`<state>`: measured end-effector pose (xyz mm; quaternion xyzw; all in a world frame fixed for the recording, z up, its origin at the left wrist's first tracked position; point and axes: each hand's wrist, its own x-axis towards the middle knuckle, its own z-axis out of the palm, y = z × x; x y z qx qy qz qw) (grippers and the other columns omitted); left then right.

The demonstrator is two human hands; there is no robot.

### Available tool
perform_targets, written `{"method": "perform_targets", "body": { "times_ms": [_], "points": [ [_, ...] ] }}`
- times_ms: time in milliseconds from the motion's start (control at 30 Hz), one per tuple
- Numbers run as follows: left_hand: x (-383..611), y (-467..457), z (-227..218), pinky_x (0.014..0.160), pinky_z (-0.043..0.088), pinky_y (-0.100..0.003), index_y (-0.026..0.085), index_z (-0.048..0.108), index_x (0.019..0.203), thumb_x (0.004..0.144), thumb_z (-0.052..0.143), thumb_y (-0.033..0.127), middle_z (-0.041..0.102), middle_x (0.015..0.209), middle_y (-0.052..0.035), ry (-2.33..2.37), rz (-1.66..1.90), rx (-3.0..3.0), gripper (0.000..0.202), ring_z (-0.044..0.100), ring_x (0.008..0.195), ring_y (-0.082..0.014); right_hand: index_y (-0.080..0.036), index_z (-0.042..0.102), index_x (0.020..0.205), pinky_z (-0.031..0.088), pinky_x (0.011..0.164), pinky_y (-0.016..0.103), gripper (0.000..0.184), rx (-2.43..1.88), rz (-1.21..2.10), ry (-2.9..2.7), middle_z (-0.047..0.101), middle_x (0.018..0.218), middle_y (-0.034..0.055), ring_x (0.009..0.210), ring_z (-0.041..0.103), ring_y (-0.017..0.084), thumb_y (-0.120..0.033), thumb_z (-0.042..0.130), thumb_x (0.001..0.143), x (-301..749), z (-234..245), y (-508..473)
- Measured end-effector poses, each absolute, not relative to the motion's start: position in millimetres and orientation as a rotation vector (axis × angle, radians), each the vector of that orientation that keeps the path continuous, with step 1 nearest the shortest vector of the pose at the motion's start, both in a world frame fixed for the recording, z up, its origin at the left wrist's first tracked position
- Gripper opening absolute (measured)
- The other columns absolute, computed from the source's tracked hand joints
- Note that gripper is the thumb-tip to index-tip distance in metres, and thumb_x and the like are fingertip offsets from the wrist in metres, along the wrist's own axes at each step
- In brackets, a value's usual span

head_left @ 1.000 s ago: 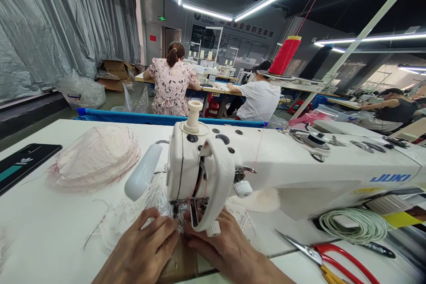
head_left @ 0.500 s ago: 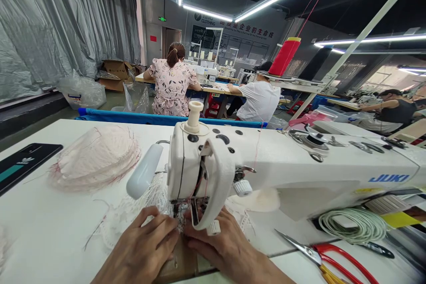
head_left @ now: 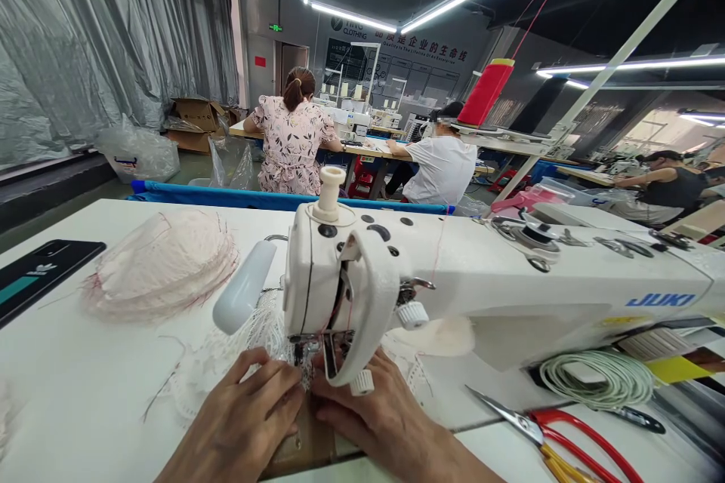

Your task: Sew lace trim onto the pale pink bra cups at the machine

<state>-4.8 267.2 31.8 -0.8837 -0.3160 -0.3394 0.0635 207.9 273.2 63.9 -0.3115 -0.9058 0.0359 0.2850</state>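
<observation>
A white sewing machine (head_left: 340,264) stands in front of me, its needle area partly hidden behind a curved white guard. White lace fabric (head_left: 204,370) lies under the presser foot and spreads out to the left, with more of it behind the machine's head. My left hand (head_left: 252,407) is closed on the lace just left of the needle, fingers bent and pressed down. From the right, my right hand (head_left: 377,411) pinches the lace close to the foot, its fingertips partly hidden by the guard. Pink thread runs down to the needle.
A pile of pale cups (head_left: 164,264) with red thread ends and a black phone (head_left: 45,275) lie at left. Red-handled scissors (head_left: 538,430) and a coil of pale cord (head_left: 597,381) are at right. A red thread cone (head_left: 485,93) stands behind. Several people sit at tables beyond.
Both hands stay almost in place at the needle, still on the lace. The whole view has shifted very slightly.
</observation>
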Motion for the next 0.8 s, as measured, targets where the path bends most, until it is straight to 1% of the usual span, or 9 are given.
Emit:
{"method": "perform_targets", "body": {
  "times_ms": [133,267,367,433,500,600,700,733,800],
  "points": [
    [-2.9,264.1,43.1,0.087,0.032,-0.031,0.022,0.060,0.095,0.096,0.042,0.022,0.068,0.091,0.0064,-1.009,-0.993,-2.687,0.018,0.060,0.074,-0.0102,-0.023,0.064,0.095,0.043,0.079,0.032,0.016,-0.840,0.098,-2.405,0.066,0.098,0.0043,0.092,0.056,0.019,-0.032,0.052,0.092,206.5,61.9,272.0],
    [-1.1,261.8,46.8,0.087,0.033,-0.035,0.022,0.060,0.094,0.098,0.034,0.019,0.069,0.093,0.0050,-1.076,-0.942,-2.677,0.026,0.062,0.079,-0.0125,-0.025,0.065,0.096,0.042,0.079,0.033,0.016,-0.837,0.078,-2.365,0.066,0.098,0.0034,0.093,0.055,0.020,-0.032,0.052,0.092,204.9,61.2,270.4],
    [-0.5,262.3,44.1,0.085,0.034,-0.035,0.023,0.061,0.091,0.099,0.032,0.026,0.069,0.092,0.0045,-1.053,-0.985,-2.640,0.031,0.062,0.077,-0.0122,-0.027,0.065,0.098,0.043,0.079,0.032,0.015,-0.862,0.052,-2.374,0.066,0.098,0.0030,0.092,0.056,0.020,-0.033,0.054,0.090,204.6,61.1,269.8],
    [-0.1,263.1,43.6,0.084,0.034,-0.035,0.023,0.062,0.088,0.100,0.027,0.032,0.069,0.089,0.0043,-1.044,-1.024,-2.620,0.038,0.062,0.075,-0.0115,-0.027,0.066,0.099,0.043,0.079,0.032,0.015,-0.886,0.026,-2.405,0.065,0.097,0.0030,0.091,0.056,0.019,-0.033,0.058,0.088,204.6,61.1,269.7],
    [0.4,263.8,44.8,0.085,0.033,-0.034,0.023,0.062,0.086,0.101,0.024,0.033,0.069,0.088,0.0039,-1.052,-1.013,-2.619,0.042,0.061,0.075,-0.0110,-0.027,0.066,0.099,0.043,0.080,0.031,0.015,-0.898,0.017,-2.423,0.065,0.098,0.0033,0.091,0.056,0.019,-0.033,0.059,0.087,204.4,61.2,269.8],
    [1.4,264.2,44.4,0.085,0.032,-0.033,0.022,0.062,0.087,0.100,0.027,0.029,0.069,0.090,0.0036,-1.032,-0.966,-2.622,0.038,0.061,0.076,-0.0107,-0.026,0.065,0.100,0.042,0.080,0.032,0.015,-0.894,0.048,-2.408,0.065,0.097,0.0036,0.091,0.056,0.019,-0.032,0.057,0.089,203.8,61.8,270.0],
    [0.9,263.8,37.3,0.087,0.032,-0.033,0.022,0.061,0.092,0.099,0.034,0.032,0.069,0.091,0.0039,-1.044,-0.984,-2.636,0.029,0.061,0.078,-0.0111,-0.026,0.065,0.100,0.042,0.078,0.032,0.016,-0.874,0.058,-2.404,0.065,0.097,0.0038,0.091,0.055,0.020,-0.033,0.055,0.090,204.1,63.4,270.6],
    [0.0,263.8,34.5,0.087,0.032,-0.033,0.022,0.060,0.093,0.098,0.037,0.033,0.068,0.092,0.0041,-1.056,-0.998,-2.643,0.026,0.061,0.079,-0.0111,-0.025,0.065,0.099,0.042,0.078,0.032,0.016,-0.864,0.052,-2.403,0.065,0.095,0.0040,0.090,0.055,0.020,-0.033,0.054,0.090,204.7,64.2,270.9],
    [-2.3,264.1,31.2,0.087,0.033,-0.032,0.023,0.060,0.096,0.096,0.041,0.028,0.068,0.094,0.0036,-1.069,-1.014,-2.667,0.019,0.061,0.081,-0.0114,-0.023,0.066,0.092,0.042,0.075,0.033,0.019,-0.864,0.042,-2.374,0.064,0.090,0.0048,0.087,0.055,0.020,-0.034,0.051,0.092,206.1,66.0,271.5]
  ]
}}
